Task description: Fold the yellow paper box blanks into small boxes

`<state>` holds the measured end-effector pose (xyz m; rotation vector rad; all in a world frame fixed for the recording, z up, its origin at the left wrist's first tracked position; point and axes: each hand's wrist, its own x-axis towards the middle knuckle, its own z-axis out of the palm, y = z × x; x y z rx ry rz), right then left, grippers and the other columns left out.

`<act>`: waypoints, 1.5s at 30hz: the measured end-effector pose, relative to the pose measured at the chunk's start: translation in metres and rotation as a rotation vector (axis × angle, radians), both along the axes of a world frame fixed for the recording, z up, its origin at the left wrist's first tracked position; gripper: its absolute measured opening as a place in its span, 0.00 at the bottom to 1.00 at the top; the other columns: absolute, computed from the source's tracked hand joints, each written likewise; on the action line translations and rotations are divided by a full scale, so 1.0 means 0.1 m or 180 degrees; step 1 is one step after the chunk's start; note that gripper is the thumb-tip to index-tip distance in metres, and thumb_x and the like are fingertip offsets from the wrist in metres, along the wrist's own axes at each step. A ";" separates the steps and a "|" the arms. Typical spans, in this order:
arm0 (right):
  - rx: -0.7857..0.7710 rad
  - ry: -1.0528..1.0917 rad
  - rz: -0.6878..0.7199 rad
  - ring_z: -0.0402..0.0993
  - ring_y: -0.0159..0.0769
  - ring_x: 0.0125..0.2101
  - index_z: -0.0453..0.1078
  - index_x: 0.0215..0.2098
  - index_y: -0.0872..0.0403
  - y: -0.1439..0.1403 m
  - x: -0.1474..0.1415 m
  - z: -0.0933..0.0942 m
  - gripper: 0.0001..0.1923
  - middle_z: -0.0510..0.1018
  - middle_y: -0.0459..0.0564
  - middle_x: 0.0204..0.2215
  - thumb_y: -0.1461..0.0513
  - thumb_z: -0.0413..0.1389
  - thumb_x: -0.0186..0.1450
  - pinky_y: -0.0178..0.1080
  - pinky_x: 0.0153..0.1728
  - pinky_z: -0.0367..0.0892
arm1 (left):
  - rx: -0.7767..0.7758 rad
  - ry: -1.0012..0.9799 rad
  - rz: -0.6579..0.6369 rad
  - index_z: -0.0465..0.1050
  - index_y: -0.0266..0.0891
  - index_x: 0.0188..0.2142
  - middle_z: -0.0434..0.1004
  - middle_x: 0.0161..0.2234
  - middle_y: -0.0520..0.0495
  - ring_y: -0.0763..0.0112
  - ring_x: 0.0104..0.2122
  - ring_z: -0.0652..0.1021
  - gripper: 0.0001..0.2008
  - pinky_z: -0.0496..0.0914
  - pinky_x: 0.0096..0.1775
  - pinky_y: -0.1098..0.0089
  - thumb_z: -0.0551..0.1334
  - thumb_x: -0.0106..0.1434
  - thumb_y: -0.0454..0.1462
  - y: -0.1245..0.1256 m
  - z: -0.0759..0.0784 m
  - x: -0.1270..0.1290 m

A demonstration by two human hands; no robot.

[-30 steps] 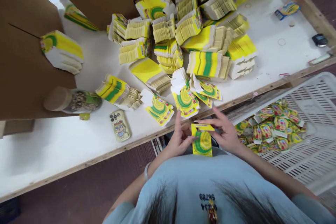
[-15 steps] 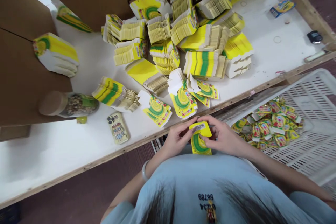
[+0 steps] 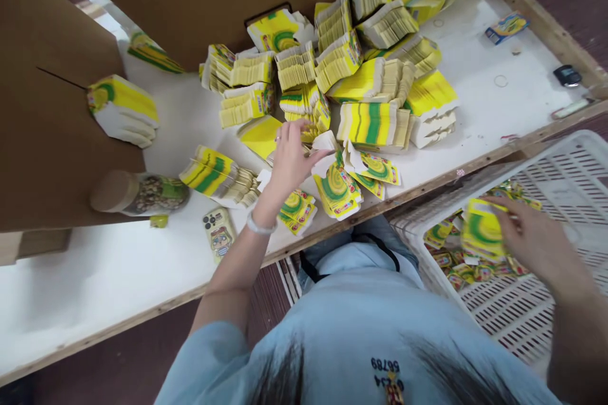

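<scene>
Head view, left hand: reached over the bench to the flat blanks, fingers spread and released, resting on a stack, nothing gripped yet.
Head view, right hand: out over the crate, grip closed on a folded box, held just above the filled packs.
Progress: one box made up and at the crate, not let go; many packs already lying inside; most bundles on the bench untouched, so judged far from finished.
Around: phone and jar near the bench edge, cardboard sheets at left.
In the way: loose blanks crowded round the left hand; crate path clear.
</scene>
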<state>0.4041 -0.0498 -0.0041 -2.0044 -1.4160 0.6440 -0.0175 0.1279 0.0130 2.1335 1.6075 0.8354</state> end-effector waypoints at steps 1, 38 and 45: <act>-0.0111 -0.0634 -0.0143 0.82 0.64 0.45 0.79 0.53 0.47 -0.04 0.18 0.01 0.23 0.82 0.71 0.44 0.46 0.63 0.65 0.67 0.45 0.69 | -0.0150 0.0121 -0.0018 0.70 0.33 0.53 0.75 0.43 0.41 0.57 0.47 0.74 0.30 0.68 0.51 0.57 0.75 0.57 0.45 0.18 -0.02 0.00; 0.1188 0.0795 0.1388 0.83 0.41 0.39 0.73 0.51 0.49 0.33 -2.09 0.24 0.12 0.85 0.51 0.40 0.61 0.50 0.73 0.43 0.43 0.78 | -0.1989 -0.2672 -0.1183 0.35 0.54 0.75 0.60 0.70 0.36 0.45 0.61 0.74 0.55 0.68 0.62 0.46 0.70 0.61 0.52 -1.60 -0.15 0.41; 0.0701 0.1147 0.1155 0.84 0.39 0.35 0.75 0.46 0.52 0.36 -2.14 0.21 0.10 0.86 0.52 0.39 0.59 0.58 0.68 0.41 0.40 0.79 | -0.2625 -0.2865 -0.1233 0.43 0.47 0.75 0.50 0.74 0.33 0.42 0.68 0.64 0.55 0.69 0.62 0.51 0.72 0.58 0.55 -1.69 -0.12 0.47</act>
